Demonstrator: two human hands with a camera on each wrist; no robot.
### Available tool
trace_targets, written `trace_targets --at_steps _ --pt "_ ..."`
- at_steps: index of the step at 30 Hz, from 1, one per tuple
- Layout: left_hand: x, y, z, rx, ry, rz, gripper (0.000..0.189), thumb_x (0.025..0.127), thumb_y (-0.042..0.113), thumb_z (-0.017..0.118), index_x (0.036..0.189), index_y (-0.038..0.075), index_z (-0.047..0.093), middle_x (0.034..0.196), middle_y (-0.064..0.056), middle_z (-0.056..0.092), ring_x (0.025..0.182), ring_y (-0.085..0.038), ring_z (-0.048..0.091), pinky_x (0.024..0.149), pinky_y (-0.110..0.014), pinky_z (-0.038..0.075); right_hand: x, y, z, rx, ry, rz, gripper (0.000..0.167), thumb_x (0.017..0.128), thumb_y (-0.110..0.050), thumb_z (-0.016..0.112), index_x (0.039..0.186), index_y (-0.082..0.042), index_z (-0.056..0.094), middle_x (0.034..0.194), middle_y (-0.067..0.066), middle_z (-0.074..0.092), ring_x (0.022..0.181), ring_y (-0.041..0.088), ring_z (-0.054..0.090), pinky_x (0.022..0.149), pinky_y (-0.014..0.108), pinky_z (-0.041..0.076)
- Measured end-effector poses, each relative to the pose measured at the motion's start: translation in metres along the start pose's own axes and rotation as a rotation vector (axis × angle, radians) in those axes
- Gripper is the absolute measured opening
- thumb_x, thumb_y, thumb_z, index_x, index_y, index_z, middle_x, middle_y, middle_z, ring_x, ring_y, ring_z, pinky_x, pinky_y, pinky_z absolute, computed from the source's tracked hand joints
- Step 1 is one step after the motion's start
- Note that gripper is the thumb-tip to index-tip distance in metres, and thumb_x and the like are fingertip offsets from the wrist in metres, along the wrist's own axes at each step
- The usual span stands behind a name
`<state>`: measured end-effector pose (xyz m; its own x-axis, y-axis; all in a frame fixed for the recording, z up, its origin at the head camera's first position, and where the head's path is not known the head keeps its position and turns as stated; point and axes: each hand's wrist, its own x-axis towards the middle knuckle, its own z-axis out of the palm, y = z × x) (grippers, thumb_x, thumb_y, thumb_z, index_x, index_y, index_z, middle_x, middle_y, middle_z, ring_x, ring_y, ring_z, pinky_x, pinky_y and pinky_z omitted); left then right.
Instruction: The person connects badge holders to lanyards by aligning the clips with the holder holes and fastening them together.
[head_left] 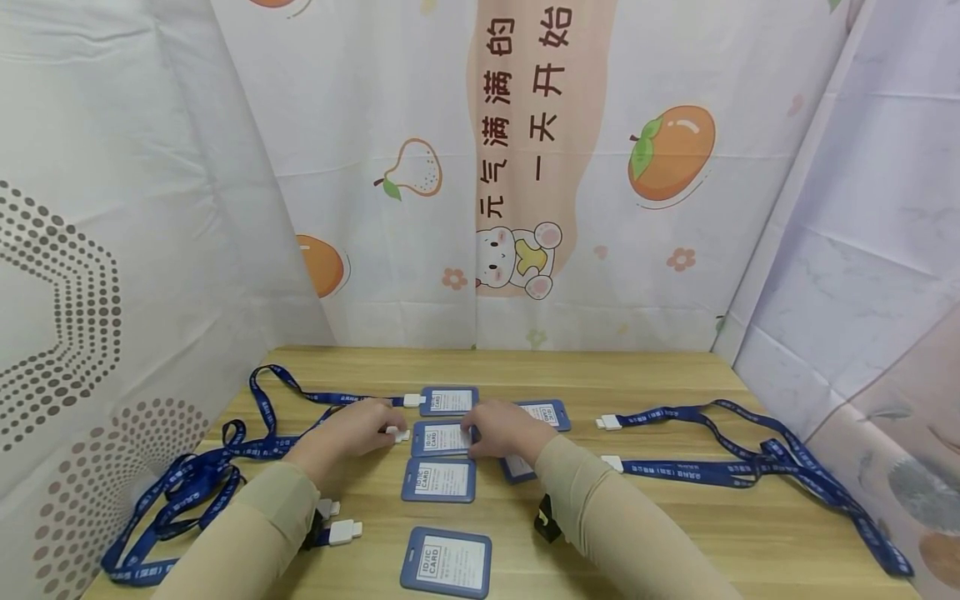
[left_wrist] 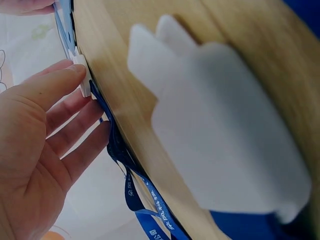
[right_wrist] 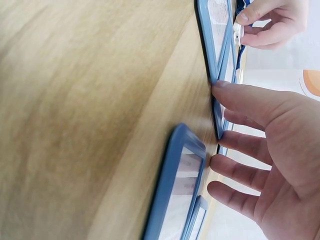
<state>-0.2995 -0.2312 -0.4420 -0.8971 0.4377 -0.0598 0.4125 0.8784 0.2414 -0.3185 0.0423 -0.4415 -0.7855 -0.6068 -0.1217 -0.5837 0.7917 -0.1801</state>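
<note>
My left hand [head_left: 358, 429] pinches a white plastic clip [left_wrist: 82, 75] between thumb and fingers. This clip ends a blue printed lanyard [left_wrist: 120, 150] trailing to the left. Just right of the clip lies a blue-framed ID card holder [head_left: 441, 438], its slotted end facing the clip. My right hand [head_left: 512, 429] holds that card holder by its right edge, thumb on the near side, as the right wrist view shows. Above it, another card holder [head_left: 450, 401] has a white lanyard clip [head_left: 412, 401] at its slot. A third card holder [head_left: 438, 480] lies directly below.
One more card holder [head_left: 446, 562] lies near the front, and others, including one at back right [head_left: 551, 414], sit partly behind my right hand. Lanyards with white clips [head_left: 346, 532] lie at left; more lanyards [head_left: 690, 472] stretch out at right. A curtain [head_left: 420, 317] hangs behind the table.
</note>
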Motion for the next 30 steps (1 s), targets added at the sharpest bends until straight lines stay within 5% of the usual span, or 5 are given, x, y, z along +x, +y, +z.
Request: trace_targets --at_steps 22,30 --pt "0.001 -0.0035 -0.0018 -0.013 0.011 0.062 0.017 0.092 0.012 0.077 0.106 0.02 0.082 0.103 0.006 0.066 0.092 -0.01 0.061 0.088 -0.034 0.054 0.0008 -0.0003 -0.0023 0.0 0.009 -0.026 0.037 0.086 -0.038 0.083 0.119 -0.024 0.075 0.121 -0.004 0.07 0.112 0.016 0.062 0.102 0.038 0.048" --pt "0.0014 -0.0017 0.0006 -0.025 -0.005 -0.04 0.015 0.092 0.013 0.077 0.107 0.016 0.076 0.096 0.006 0.064 0.088 -0.013 0.057 0.083 -0.035 0.051 -0.0001 -0.0031 -0.0021 0.001 0.014 -0.021 0.038 0.086 -0.038 0.083 0.12 -0.023 0.075 0.122 -0.005 0.07 0.112 0.016 0.061 0.104 0.039 0.047"
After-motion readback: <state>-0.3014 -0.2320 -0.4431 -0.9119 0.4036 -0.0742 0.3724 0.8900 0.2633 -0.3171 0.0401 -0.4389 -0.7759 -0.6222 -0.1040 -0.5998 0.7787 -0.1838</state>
